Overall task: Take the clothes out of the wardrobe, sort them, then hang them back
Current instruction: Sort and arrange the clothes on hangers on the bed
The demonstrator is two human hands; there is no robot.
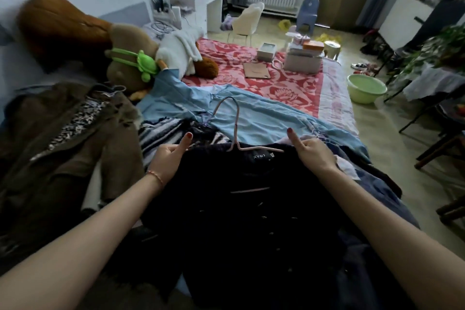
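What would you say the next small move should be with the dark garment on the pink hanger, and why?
Probably lift it by the shoulders. Both the left hand and right hand grip the dark garment at its shoulders, and the pink hanger already sits inside its neck, hook lying over the light blue garment.

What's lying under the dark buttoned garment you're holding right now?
Under the dark buttoned garment a striped knit shows at its left, a light blue garment beyond and blue fabric at its right. What lies beneath its middle is covered.
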